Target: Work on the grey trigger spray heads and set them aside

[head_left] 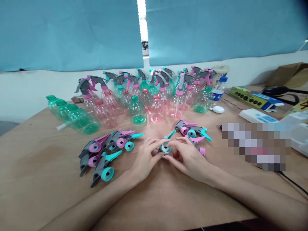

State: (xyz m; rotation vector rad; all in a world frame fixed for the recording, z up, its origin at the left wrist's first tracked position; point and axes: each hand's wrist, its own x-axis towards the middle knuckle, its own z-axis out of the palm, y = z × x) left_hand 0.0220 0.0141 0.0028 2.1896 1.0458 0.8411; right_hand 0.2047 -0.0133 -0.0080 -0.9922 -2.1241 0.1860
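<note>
Between my two hands, just above the table's middle, is a grey and teal trigger spray head (166,147), its round collar turned toward me. My left hand (146,157) grips it from the left, fingers curled around its body. From the other side my right hand (184,155) closes on it, index finger and thumb at the collar. Several loose spray heads (107,174) with pink or teal collars lie to the left of my hands. More spray heads (184,130) lie just beyond and to the right, partly hidden by my right hand.
Behind stand several green and pink clear bottles (138,112), many topped with spray heads. Green bottles (81,118) lean in a row at left. To the right are a Pepsi bottle (218,91), a white oval object (218,109), a long box (255,98) and a power strip (258,117).
</note>
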